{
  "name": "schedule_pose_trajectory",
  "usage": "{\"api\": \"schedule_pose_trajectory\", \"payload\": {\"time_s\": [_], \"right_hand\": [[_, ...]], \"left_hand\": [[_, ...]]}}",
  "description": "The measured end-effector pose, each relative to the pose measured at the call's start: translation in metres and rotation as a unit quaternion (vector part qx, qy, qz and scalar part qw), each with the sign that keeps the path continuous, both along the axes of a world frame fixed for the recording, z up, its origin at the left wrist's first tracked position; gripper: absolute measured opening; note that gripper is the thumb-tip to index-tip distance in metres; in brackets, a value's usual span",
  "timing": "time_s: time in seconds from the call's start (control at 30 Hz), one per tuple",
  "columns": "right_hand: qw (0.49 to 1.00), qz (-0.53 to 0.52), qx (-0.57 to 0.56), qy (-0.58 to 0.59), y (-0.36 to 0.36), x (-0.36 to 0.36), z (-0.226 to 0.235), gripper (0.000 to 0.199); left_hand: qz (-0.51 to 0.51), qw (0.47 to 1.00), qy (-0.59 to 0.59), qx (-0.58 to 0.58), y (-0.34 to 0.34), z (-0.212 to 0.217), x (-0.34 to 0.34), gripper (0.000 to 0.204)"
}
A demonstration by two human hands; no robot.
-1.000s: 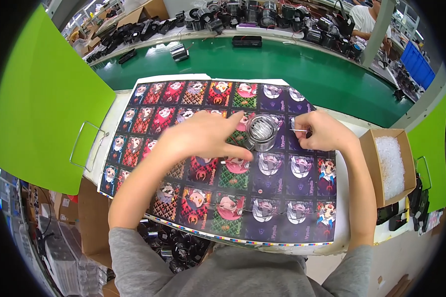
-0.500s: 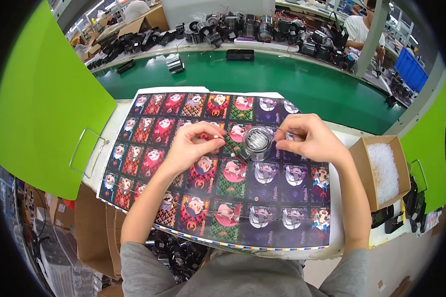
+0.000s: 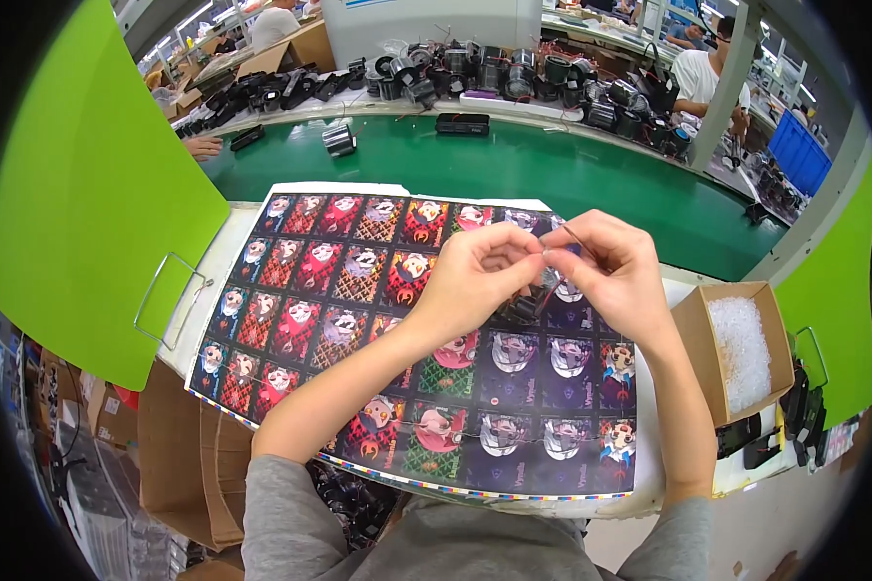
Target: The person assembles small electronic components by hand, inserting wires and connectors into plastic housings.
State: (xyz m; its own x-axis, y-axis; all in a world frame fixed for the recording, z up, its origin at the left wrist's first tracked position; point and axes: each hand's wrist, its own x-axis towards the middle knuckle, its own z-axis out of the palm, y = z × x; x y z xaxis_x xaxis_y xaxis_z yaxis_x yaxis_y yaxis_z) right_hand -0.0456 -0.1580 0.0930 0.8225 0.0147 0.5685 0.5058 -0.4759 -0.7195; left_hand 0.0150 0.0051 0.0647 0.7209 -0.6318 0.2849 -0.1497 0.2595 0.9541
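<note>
My left hand (image 3: 480,276) and my right hand (image 3: 618,271) meet over the right half of the printed sheet (image 3: 349,334), fingertips nearly touching. My right hand pinches a thin dark wire (image 3: 579,238), which sticks up past its fingers. In my left hand a wire end is pinched; a small pale bit shows between the fingertips, too small to make out. Just under the hands stands a round, clear-and-metal motor-like part (image 3: 523,308), mostly hidden by my fingers. Reddish and dark wire (image 3: 549,286) runs between it and the hands.
A cardboard box (image 3: 693,334) of small clear pieces stands at the right. Beyond the sheet runs a green conveyor belt (image 3: 397,160) carrying a metal cylinder (image 3: 339,140) and black parts. Motors (image 3: 455,73) crowd the shelf behind. Another person's hand (image 3: 203,146) reaches in beside the left green panel (image 3: 87,194).
My left hand has moved right, over the round part, and its fingertips now meet my right hand's. Another person's hand has appeared at the far left.
</note>
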Motion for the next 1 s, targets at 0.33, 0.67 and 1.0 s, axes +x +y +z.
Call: {"api": "schedule_pose_trajectory", "payload": {"time_s": [0.33, 0.67, 1.0], "right_hand": [[0.997, -0.036, -0.068, -0.020, -0.003, 0.000, 0.002, 0.011], [0.981, 0.031, 0.149, 0.116, -0.003, 0.005, -0.005, 0.009], [0.995, -0.031, -0.072, 0.061, -0.005, 0.001, 0.000, 0.007]], "left_hand": [[0.095, 0.988, -0.116, 0.043, -0.013, -0.007, 0.005, 0.009], [0.042, 0.998, -0.056, -0.007, -0.010, 0.002, 0.004, 0.047], [0.044, 0.995, -0.084, 0.024, -0.006, 0.010, -0.003, 0.056]]}}
